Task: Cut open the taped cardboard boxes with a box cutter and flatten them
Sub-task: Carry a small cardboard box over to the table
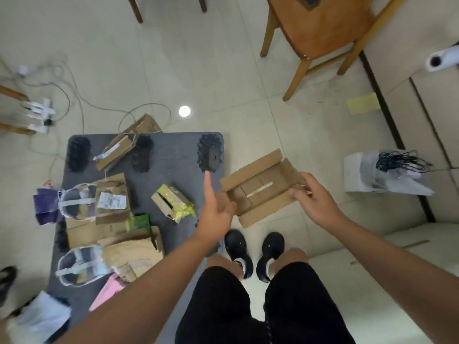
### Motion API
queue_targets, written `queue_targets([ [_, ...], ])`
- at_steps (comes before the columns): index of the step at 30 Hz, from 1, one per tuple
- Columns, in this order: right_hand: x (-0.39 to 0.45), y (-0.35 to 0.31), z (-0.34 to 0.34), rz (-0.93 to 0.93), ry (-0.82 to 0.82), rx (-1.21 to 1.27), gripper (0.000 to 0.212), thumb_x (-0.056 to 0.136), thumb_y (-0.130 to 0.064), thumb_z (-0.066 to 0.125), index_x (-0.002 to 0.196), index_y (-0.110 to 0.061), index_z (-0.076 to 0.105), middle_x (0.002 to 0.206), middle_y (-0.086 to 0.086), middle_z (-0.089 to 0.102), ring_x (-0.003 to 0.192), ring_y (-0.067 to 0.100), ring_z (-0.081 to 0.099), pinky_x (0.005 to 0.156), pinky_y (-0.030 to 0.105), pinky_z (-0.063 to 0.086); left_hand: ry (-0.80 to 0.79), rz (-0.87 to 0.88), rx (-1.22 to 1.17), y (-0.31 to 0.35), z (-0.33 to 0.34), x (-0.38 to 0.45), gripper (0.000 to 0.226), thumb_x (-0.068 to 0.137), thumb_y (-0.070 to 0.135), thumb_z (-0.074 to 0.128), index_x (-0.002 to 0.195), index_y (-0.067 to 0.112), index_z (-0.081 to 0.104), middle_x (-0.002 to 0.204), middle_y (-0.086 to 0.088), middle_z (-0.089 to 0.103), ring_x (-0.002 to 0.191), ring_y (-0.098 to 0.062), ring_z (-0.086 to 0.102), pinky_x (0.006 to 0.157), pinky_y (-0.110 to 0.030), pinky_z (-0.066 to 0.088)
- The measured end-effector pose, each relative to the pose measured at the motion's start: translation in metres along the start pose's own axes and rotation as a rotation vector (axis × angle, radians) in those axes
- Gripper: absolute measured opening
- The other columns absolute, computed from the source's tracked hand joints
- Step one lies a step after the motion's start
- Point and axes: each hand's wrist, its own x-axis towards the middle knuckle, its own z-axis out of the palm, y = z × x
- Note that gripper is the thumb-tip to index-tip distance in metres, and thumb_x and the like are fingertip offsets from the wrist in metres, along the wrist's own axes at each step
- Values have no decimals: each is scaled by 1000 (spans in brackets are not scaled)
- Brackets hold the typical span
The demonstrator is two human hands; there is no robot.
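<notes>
Both forearms run up from the bottom edge of the view, over my black shorts (pixel 250 306) and black shoes (pixel 253 254) on the pale tiled floor (pixel 223 70). I hold one opened cardboard box (pixel 260 187) in the air above the floor, just right of the dark grey mat (pixel 173 155). Its flaps are spread outward and a strip of pale tape (pixel 259 189) runs along the centre seam of the exposed panel. My left hand (pixel 218 209) grips the box's left end: the lower fingers are curled round the edge, while the index finger points straight up, away from the cardboard. My right hand (pixel 315 197) grasps the box's right end, thumb on top and fingers wrapped over the flap; a small orange-tipped object (pixel 309 193) shows at the fingers, and I cannot tell what it is. On the mat lie more boxes: one with a white label (pixel 111 202), one wrapped in yellow-green tape (pixel 173 203), one tilted near the far edge (pixel 116 152), and flattened brown cardboard (pixel 119 244) near the left edge. Two grey sandals with white straps (pixel 77 266) sit among them. A wooden chair (pixel 320 28) stands at the upper right, and white cables (pixel 62 95) trail across the floor at the upper left.
</notes>
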Motion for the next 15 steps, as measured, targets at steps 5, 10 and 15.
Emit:
queue_targets([
  [5,-64,-42,0,18,37,84,36,95,-28,63,127,-35,50,118,-22,61,108,-9,56,86,18,41,50,31,-174,41,-27,-38,71,98,15,58,150,34,14,132,10,50,102,13,57,81,-9,46],
  [10,-82,-63,9,-12,83,121,34,96,-28,61,122,-46,48,111,-38,58,104,-19,53,79,5,43,137,25,-245,59,-33,-62,13,101,24,53,111,18,59,104,2,67,100,-10,61,91,-23,49],
  [15,-69,-90,-14,-77,29,116,37,93,-39,66,112,-59,41,102,-51,53,97,-27,51,71,-5,38,66,35,-274,77,-19,-68,16,103,34,47,111,38,60,109,23,67,111,1,59,91,-15,44],
])
